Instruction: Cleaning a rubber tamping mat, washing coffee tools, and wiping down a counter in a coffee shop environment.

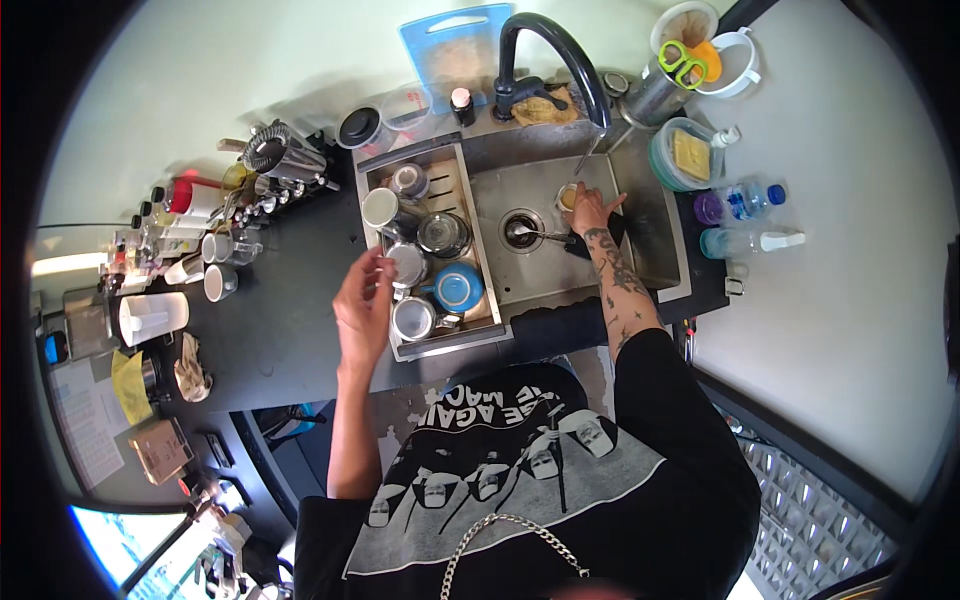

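In our right hand point(595, 213), a small cup point(567, 197) with a yellowish inside is pinched between thumb and fingers, at the far side of the steel sink point(500, 275). Below it, a spoon point(543, 236) reaches across the drain point(521, 230), near a dark cloth point(600, 240) partly hidden under our forearm. Our left hand point(363, 300), its fingers bent, is up beside a pale mug point(405, 266); we cannot tell whether it touches or holds it. That mug stands in a draining tray point(447, 343) along the sink's left side, among other mugs, a glass jar point(443, 236) and a blue cup point(458, 288). Beyond the basin rises a black faucet point(555, 35), and more cups sit on the dark tabletop point(290, 310) at our left.
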### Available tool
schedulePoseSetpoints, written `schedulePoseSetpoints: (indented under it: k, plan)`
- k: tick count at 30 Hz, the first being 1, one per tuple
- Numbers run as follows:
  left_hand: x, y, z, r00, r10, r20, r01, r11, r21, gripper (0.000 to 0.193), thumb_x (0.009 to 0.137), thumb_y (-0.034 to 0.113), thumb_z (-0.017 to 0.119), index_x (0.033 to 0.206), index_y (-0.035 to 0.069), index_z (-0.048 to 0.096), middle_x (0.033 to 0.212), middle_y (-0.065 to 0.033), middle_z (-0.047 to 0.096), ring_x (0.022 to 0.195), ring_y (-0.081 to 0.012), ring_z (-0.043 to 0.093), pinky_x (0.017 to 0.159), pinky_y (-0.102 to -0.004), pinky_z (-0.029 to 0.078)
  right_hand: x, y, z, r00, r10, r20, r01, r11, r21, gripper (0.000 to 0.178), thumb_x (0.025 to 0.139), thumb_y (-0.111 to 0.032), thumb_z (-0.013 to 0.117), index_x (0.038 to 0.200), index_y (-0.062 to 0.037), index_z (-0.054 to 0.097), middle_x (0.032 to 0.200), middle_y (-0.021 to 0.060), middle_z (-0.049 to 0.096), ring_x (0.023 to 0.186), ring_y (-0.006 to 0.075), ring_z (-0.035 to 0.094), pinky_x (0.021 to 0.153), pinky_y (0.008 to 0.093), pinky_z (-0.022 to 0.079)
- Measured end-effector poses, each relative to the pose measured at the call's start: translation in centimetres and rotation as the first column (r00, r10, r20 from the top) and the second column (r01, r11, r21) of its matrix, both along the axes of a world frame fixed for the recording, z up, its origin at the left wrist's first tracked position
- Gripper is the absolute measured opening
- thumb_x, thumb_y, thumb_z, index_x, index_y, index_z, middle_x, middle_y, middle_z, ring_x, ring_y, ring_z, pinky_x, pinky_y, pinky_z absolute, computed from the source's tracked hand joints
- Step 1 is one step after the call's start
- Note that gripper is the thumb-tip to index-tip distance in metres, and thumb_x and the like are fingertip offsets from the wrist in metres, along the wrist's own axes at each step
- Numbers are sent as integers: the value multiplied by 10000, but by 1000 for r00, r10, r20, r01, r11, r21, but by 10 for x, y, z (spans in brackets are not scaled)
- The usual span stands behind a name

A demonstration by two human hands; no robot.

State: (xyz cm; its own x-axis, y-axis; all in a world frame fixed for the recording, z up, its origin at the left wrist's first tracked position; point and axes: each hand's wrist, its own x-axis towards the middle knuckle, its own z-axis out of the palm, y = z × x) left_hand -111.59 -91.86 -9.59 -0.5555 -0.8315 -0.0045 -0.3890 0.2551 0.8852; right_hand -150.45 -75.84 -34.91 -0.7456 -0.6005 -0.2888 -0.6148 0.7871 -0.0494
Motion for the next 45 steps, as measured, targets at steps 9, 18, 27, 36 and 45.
schedulePoseSetpoints:
  k: [9, 18, 27, 36, 45]
  plan:
    - [-79, 78, -30, 973, -217, -83, 227, 964, 142, 364, 1057, 168, 691, 1359, -30, 650, 1048, -113, 768, 966, -181, 746, 819, -312, 588, 18, 18, 29, 873, 347, 342, -111, 825, -554, 806, 841, -347, 880, 1479, -41, 495, 1344, 201, 689, 1200, 373, 697, 1037, 477, 520]
    - [-205, 92, -127, 934, -244, 259, 214, 967, 139, 794, 1059, 559, 592, 1564, -36, 443, 1480, -336, 559, 1346, -446, 594, 1080, -453, 508, 30, 40, 50, -471, 352, 809, 644, 763, 43, 587, 1039, -543, 638, 1407, -90, 575, 1095, 96, 718, 821, 191, 716, 845, 390, 638]
    - [-229, 87, -138, 968, -168, 188, 112, 955, 277, 541, 1001, 441, 647, 1334, 15, 678, 1143, -226, 769, 1112, -361, 746, 966, -442, 559, 21, 49, 99, 723, 424, 546, 179, 648, -740, 728, 842, -187, 885, 1435, -71, 478, 1252, 194, 685, 1127, 375, 712, 960, 425, 577]
    - [-252, 69, -141, 795, -199, 573, 530, 687, -497, 275, 1028, 193, 618, 1193, -14, 694, 1071, -256, 744, 958, -417, 739, 868, -513, 582, 11, 48, 82, 618, 410, 671, 404, 566, -718, 846, 811, -134, 929, 1495, -83, 433, 1339, 131, 664, 1201, 252, 708, 906, 358, 612]
    - [-247, 111, -95, 737, -337, 585, 597, 732, -330, 516, 1113, 495, 467, 1379, 59, 537, 1088, -164, 747, 1129, -343, 712, 1208, -723, 221, 19, 46, 61, 773, 408, 486, 241, 519, -820, 762, 858, 22, 758, 1503, -105, 373, 1199, 154, 715, 1078, 287, 736, 888, 370, 584]
